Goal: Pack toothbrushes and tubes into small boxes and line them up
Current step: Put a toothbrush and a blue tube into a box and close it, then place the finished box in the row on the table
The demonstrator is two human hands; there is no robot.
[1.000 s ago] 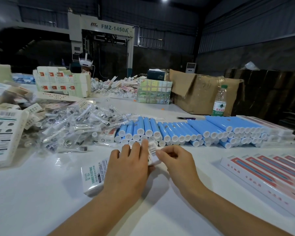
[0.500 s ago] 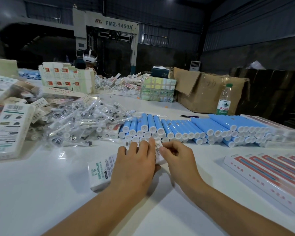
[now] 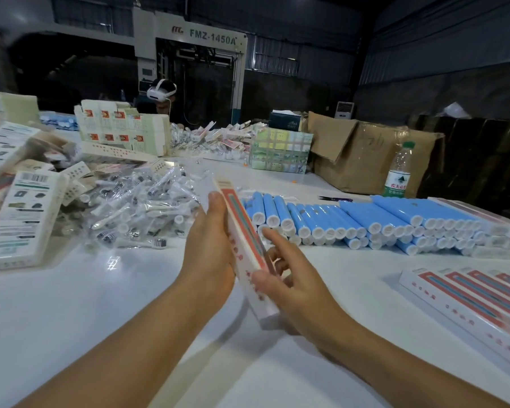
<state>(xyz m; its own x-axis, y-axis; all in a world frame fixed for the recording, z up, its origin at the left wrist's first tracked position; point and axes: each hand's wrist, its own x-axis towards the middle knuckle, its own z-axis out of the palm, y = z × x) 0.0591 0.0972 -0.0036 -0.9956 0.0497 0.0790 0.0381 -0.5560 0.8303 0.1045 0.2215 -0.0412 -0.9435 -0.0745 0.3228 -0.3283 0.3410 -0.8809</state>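
White card w/ a red stripe: the packed box (image 3: 243, 251) is lifted off the table (image 3: 71, 319), tilted on edge, far end up and away from the person, in front of the row of blue tubes (image 3: 351, 222). All places below are given rel. to that box.

Risks, as I judge them:
- Slip. The grip looks light, and a smooth card face plus a steep tilt could let the box slide down toward the near end.
- End flap. Can't tell if the far flap is tucked; if not, contents could drop out when the box swings.
- Knock. Blue tubes lie just behind the box and right of it; a wide swing could roll the front ones.
- Misalignment. The lined-up boxes (image 3: 468, 298) sit well right of the box, nearer the table edge; a hurried set-down could skew the row.

Hands:
- Left hand (image 3: 211, 254) is on the box's left face, palm against it, fingers straight and together, thumb tip up near the top edge. Pressing more than gripping.
- Right hand (image 3: 289, 278) is at the near-right end, thumb laid on the upper face, fingers loosely spread behind the box. Looks like a thumb-and-finger pinch, but the contact under the box is hidden.

Loose bagged toothbrushes (image 3: 136, 207) are piled left of the box.
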